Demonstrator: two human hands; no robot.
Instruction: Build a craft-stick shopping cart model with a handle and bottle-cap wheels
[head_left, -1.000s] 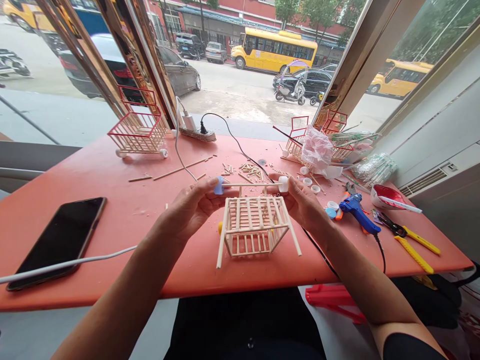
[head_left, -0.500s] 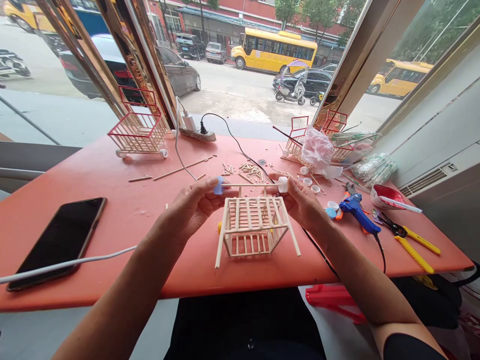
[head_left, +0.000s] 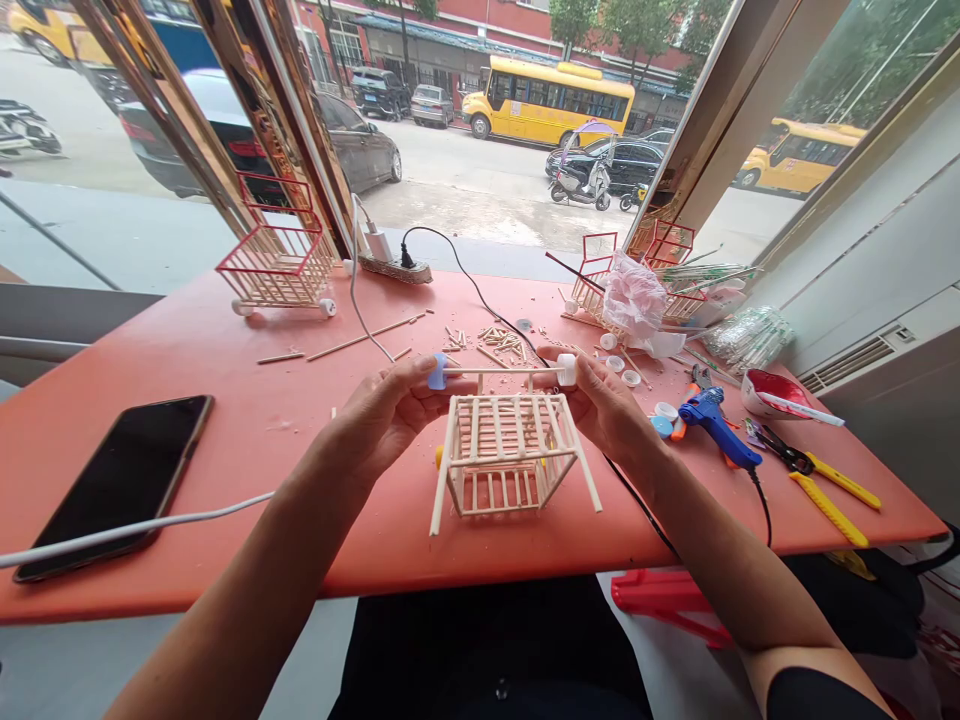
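Note:
A small cart frame of pale wooden sticks (head_left: 510,455) is held over the table's front part, with two longer sticks jutting toward me. Across its far side runs a stick axle (head_left: 502,371). At the axle's left end, my left hand (head_left: 397,405) pinches a blue bottle cap (head_left: 437,371). My right hand (head_left: 604,400) has its thumb and fingers on a white bottle cap (head_left: 566,369) at the right end. Something yellow behind the frame is mostly hidden.
On the orange table (head_left: 247,500) lie a phone (head_left: 120,485), cut sticks (head_left: 502,342), a blue glue gun (head_left: 716,425), yellow-handled pliers (head_left: 832,490) and loose caps. Finished red-rimmed carts (head_left: 277,265) stand at the back. Cables cross the table.

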